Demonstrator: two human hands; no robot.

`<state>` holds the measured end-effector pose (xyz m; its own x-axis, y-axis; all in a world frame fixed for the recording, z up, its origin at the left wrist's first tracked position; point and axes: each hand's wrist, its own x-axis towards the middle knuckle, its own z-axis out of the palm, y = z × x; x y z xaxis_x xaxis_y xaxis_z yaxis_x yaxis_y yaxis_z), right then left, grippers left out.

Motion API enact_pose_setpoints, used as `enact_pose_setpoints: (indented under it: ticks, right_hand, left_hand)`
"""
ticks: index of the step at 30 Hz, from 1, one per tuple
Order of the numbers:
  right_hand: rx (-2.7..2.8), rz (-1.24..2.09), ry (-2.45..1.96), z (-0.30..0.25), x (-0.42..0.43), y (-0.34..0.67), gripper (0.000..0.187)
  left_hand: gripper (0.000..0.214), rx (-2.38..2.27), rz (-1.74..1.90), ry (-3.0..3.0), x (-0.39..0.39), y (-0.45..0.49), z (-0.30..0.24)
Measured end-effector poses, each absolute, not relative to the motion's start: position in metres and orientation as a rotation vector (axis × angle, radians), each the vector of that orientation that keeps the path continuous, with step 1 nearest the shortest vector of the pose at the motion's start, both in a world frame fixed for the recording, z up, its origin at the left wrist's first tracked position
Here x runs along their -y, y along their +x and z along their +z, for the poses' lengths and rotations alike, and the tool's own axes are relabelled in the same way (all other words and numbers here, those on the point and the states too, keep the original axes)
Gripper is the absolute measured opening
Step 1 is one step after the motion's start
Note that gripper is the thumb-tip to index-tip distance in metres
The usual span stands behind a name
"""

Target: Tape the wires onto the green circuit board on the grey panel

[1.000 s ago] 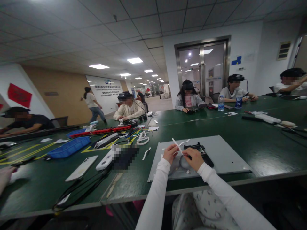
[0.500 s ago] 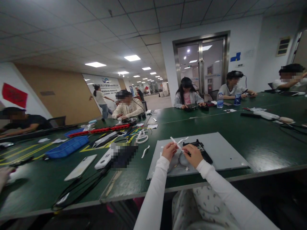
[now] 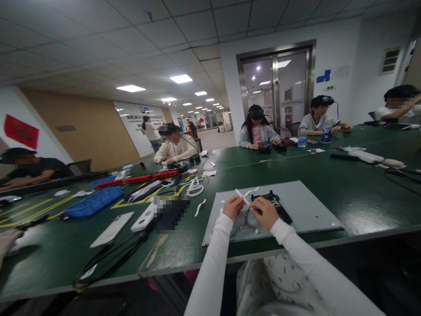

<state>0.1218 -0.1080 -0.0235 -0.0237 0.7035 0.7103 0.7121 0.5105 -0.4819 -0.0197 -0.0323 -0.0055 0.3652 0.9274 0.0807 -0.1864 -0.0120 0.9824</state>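
White sleeves (image 3: 210,272) reach in from the lower edge, on either side of a pale patterned cloth (image 3: 289,285) over the person's lap. Above the grey board (image 3: 312,210), the left hand (image 3: 233,207) has its fingertips closed on a narrow white strip (image 3: 239,193), whose upper end sticks out past them. The right hand (image 3: 265,212) is just beside it, thumb and fingers pinched together at the strip's lower end. A second, curved white strip (image 3: 253,192) shows just behind the fingers. Beyond the right hand, partly covered by it, a black device (image 3: 284,214) lies on the board, and a small white piece (image 3: 257,231) lies near the board's front edge.

Left of the board, black cords (image 3: 110,265) trail over the green tabletop (image 3: 371,193), with a white phone (image 3: 112,229) behind them and a loose wavy strip (image 3: 199,207) between phone and board. Another person's hand (image 3: 8,241) enters at the far left. Farther back come a blue tray (image 3: 94,202), a white coiled cable (image 3: 195,189) and a long red bar (image 3: 144,177). On the right lies a white-and-black object (image 3: 365,157), its use unclear.

Two bottles (image 3: 302,137) stand near the far side, where several people in dark headgear sit. Behind them are glass doors (image 3: 276,87) in a metal frame and, to the left, a wall sign (image 3: 131,118) with someone standing in front.
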Motion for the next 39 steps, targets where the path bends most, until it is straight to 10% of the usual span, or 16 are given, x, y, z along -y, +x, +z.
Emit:
enact_pose_setpoints:
  ticks: [39]
  right_hand:
    - [1.907, 0.009, -1.375, -0.026, 0.111, 0.119, 0.008]
  left_hand:
    - [0.01, -1.871, 0.876, 2.169, 0.023, -0.025, -0.02]
